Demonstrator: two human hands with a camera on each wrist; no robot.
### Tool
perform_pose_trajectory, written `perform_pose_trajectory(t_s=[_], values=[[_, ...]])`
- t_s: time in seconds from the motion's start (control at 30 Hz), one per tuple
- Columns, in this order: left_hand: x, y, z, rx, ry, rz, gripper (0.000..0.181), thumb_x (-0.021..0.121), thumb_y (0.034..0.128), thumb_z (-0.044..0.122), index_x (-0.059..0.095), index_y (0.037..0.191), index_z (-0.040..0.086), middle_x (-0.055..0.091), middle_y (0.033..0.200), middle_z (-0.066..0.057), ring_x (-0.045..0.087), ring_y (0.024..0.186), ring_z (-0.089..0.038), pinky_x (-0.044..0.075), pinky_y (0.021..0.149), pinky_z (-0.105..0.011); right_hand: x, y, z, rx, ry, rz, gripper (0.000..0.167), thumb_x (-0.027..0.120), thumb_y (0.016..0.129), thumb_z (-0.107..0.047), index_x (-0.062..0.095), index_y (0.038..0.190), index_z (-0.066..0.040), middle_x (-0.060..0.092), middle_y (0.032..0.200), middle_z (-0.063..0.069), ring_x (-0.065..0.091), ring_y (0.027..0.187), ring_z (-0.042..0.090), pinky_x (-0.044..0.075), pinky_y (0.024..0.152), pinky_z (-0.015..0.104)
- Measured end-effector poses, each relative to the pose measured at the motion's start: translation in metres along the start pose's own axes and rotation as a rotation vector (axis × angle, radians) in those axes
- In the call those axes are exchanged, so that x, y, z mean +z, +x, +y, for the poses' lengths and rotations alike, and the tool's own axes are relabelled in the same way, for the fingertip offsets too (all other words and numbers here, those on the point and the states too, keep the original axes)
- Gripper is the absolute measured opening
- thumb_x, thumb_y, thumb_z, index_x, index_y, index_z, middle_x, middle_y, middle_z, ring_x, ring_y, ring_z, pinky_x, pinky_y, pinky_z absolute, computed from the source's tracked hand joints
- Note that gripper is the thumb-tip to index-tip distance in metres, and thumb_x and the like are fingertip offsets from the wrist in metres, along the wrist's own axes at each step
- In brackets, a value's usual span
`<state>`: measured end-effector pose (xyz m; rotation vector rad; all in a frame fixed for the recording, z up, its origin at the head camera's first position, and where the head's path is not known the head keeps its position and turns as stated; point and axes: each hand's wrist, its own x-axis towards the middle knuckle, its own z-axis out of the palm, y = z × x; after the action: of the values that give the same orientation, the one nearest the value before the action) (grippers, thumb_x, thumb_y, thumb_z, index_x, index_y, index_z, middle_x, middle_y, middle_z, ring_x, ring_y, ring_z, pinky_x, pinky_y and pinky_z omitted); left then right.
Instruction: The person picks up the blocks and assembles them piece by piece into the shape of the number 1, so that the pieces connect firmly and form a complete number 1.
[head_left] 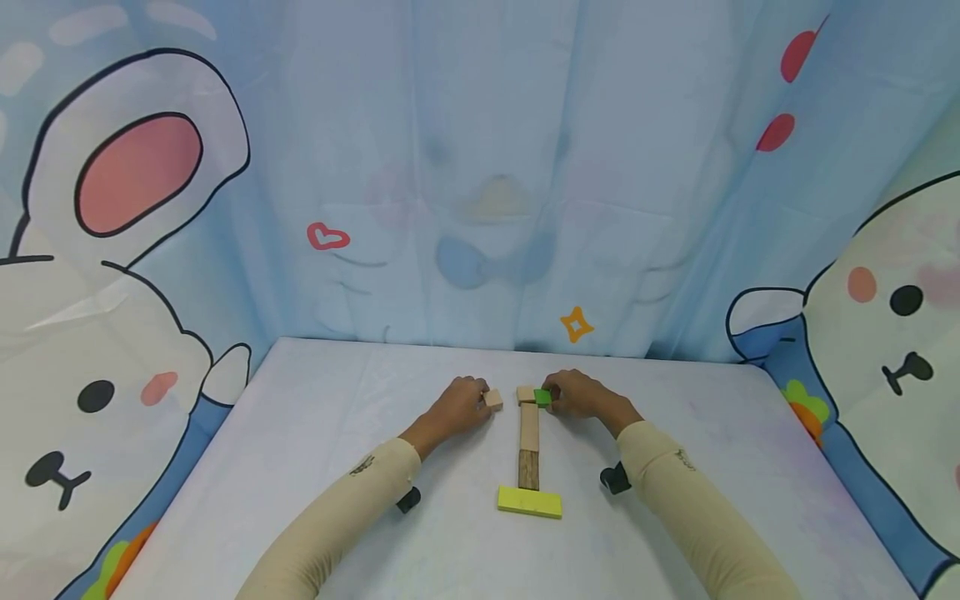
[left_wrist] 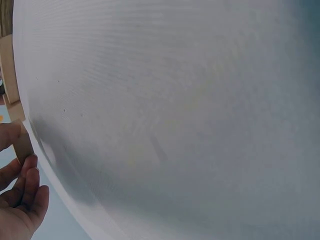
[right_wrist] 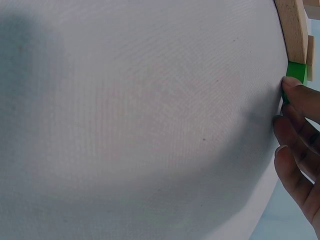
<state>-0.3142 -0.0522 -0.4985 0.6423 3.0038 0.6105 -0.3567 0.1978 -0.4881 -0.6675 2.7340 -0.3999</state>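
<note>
My left hand pinches a small plain wooden block between thumb and fingers, a short way left of the block row. In the left wrist view that wooden block is tilted between the fingertips. With its thumb and fingers, my right hand pinches a green block, which sits beside another plain wooden block at the row's far end. Nearer come a long plain block, a darker brown block and a yellow block lying crosswise.
A white table lies under everything. Behind it hangs a light blue curtain printed with cartoon animals. Dark wrist cameras sit beneath both forearms, close to the tabletop.
</note>
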Motion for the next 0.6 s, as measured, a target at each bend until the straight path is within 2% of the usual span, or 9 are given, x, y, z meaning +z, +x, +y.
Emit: perform_pose_trajectory(t_s=[0.6], values=[[0.0024,0.0028,0.0014,0.042,0.029,0.026,0.027,0.068,0.0952,0.020,0.069,0.114,0.001,0.070,0.099,-0.007,0.059,0.086,-0.014,0.050,0.077,-0.026,-0.0005,0.0011,-0.0024,0.007,0.007,0.000,0.034,0.073,0.091,-0.014,0.066,0.122,0.000,0.066,0.098,0.004,0.057,0.090,0.018,0.051,0.086,0.041]])
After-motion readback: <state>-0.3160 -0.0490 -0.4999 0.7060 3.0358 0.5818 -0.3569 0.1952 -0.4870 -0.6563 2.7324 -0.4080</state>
